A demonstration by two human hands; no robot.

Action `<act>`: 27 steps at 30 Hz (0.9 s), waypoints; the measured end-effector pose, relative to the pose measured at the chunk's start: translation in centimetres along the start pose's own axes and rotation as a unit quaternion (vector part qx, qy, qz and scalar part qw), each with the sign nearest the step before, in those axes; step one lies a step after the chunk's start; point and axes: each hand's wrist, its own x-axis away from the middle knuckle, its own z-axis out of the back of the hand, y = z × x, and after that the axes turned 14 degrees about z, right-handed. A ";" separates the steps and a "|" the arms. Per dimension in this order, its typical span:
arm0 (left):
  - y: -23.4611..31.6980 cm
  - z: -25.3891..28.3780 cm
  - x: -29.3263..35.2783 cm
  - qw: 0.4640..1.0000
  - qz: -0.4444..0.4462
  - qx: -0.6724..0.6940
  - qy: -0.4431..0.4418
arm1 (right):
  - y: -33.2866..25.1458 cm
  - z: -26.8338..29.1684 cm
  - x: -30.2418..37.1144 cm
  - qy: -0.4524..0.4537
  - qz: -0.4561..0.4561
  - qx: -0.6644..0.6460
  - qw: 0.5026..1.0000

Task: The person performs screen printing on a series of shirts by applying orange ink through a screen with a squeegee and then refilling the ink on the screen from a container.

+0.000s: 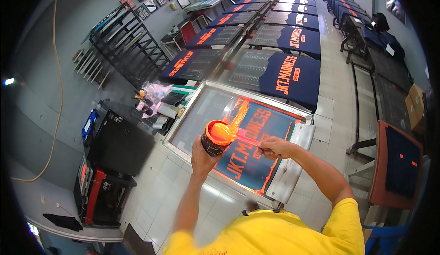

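Note:
My left hand point(203, 158) grips a round tub of bright orange ink point(216, 136) from below, tilted over a metal-framed printing screen point(201, 94). My right hand point(274, 147) holds a thin ink-smeared spatula point(247, 139) whose tip reaches into the tub. Orange ink lies in a streak on the screen point(240, 112) just beyond the tub. The screen's mesh shows an orange lettered design over dark blue cloth. A metal squeegee blade point(293, 163) rests along the screen's right side under my right forearm.
Two long rows of boards carry dark blue printed shirts point(291, 76) into the distance. A cluttered side table point(158, 104) with rags and containers stands left of the screen. A black machine point(117, 142) and a metal rack point(126, 49) stand at the left.

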 end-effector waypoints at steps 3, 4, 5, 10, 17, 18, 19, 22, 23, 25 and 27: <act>0.6 0.6 -1.4 0.997 0.055 -0.036 -0.030 | -0.7 1.3 -1.0 0.020 0.003 0.006 1.000; 0.8 0.6 -2.0 0.995 0.074 -0.050 -0.036 | -0.8 1.8 -1.2 0.026 0.011 0.009 1.000; 0.9 0.6 -2.5 0.993 0.093 -0.063 -0.042 | -1.1 2.2 -1.4 0.032 0.019 0.013 0.999; 0.8 0.7 -5.1 0.988 0.119 -0.077 -0.068 | -1.2 4.9 -4.1 0.091 0.029 0.016 0.995; 1.0 -0.1 -9.0 0.988 0.120 0.002 -0.101 | 0.4 9.0 -7.9 0.168 0.050 0.124 0.977; 0.8 -0.2 -9.8 0.986 0.120 0.025 -0.111 | 0.7 9.6 -8.4 0.169 0.054 0.147 0.973; 0.5 -0.4 -10.5 0.984 0.121 0.048 -0.120 | 1.0 10.3 -9.0 0.170 0.058 0.170 0.969; -0.1 -0.1 -12.6 0.974 0.086 0.123 -0.171 | 0.5 9.9 -9.9 0.231 0.082 0.394 0.886; 0.5 0.1 -12.9 0.967 0.077 0.149 -0.192 | 0.9 10.7 -10.1 0.242 0.099 0.442 0.858; 1.1 0.4 -13.1 0.967 0.062 0.190 -0.161 | 1.7 11.9 -10.6 0.259 0.130 0.534 0.794; 1.6 1.6 -12.4 0.957 0.082 0.228 -0.158 | 3.0 11.9 -11.0 0.243 0.159 0.600 0.745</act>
